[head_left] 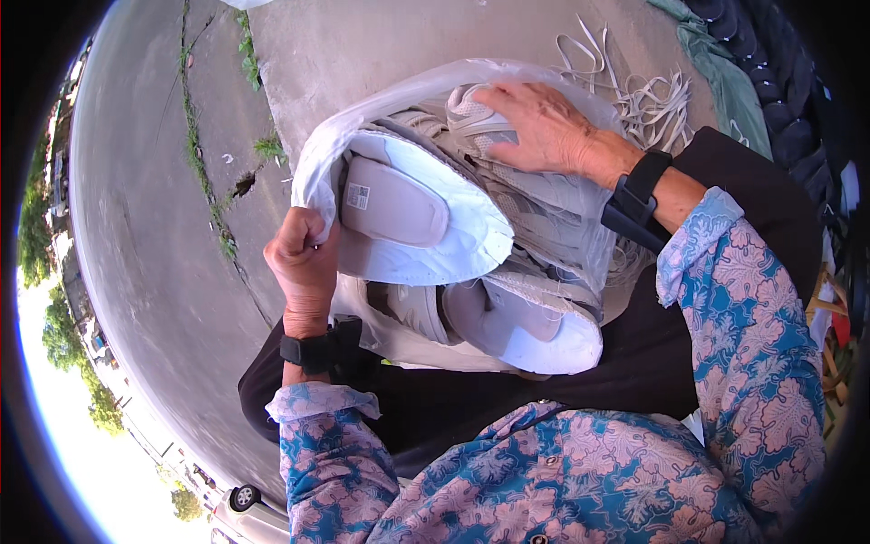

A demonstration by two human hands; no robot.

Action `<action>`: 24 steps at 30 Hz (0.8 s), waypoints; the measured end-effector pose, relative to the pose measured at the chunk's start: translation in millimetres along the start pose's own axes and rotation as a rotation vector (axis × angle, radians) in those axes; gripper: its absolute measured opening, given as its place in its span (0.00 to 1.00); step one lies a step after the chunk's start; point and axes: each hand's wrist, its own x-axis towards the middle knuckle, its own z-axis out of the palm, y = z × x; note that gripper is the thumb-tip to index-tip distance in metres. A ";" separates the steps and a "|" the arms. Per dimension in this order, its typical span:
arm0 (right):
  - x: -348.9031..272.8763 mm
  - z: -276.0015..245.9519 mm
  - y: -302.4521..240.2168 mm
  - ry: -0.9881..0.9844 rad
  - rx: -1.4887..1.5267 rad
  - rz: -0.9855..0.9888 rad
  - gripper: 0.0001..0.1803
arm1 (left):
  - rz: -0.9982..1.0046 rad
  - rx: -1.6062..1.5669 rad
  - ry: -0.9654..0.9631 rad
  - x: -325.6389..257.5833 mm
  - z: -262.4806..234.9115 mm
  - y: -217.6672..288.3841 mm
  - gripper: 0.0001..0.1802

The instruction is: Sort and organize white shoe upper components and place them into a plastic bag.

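Much of the pair of pale grey-and-white sneakers is hidden: the translucent white plastic bag [319, 154] wraps over their uppers, and the toe or heel ends toward 3 o'clock vanish under folds of plastic and mesh, so which end is which is hard to make out. The upper sneaker [417, 218] lies sole-up, its white sole and grey tread patch facing the camera, long axis running from about 10 o'clock to 4 o'clock. The lower sneaker [517, 317] sits just below it, touching it, also sole toward the camera, its long axis running from 9 o'clock toward 4 o'clock, and its 9 o'clock end is buried in the bag. Both rest on the person's dark lap, in the middle of the view. The left hand [304, 258], at 9 o'clock of the shoes, has its fingers curled tight together, clamped on the bag's edge beside the upper sneaker's sole. The right hand [539, 127], at 1 o'clock, lies flat with fingers slightly apart, pressing on the mesh upper of a shoe inside the bag; whether it grips anything cannot be told, since the fingertips dip behind the plastic. Each wrist carries a black strapped band. White laces or strips [648, 95] lie tangled on the concrete ground [362, 45] at 1 o'clock, partly cut off by the right forearm. A parked car [249, 512] at 7 o'clock is cropped by the picture's rim.
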 end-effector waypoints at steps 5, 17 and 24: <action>-52.0 34.7 -8.3 -0.027 -0.336 -0.092 0.53 | -0.011 -0.026 -0.022 1.5 -3.1 -3.3 0.16; -27.3 27.3 33.3 0.148 -0.014 0.134 0.36 | -0.045 -0.059 -0.016 2.1 -7.3 -13.1 0.18; 10.7 38.1 33.8 0.405 0.290 0.082 0.22 | -0.053 -0.066 -0.007 5.6 -7.5 -18.0 0.19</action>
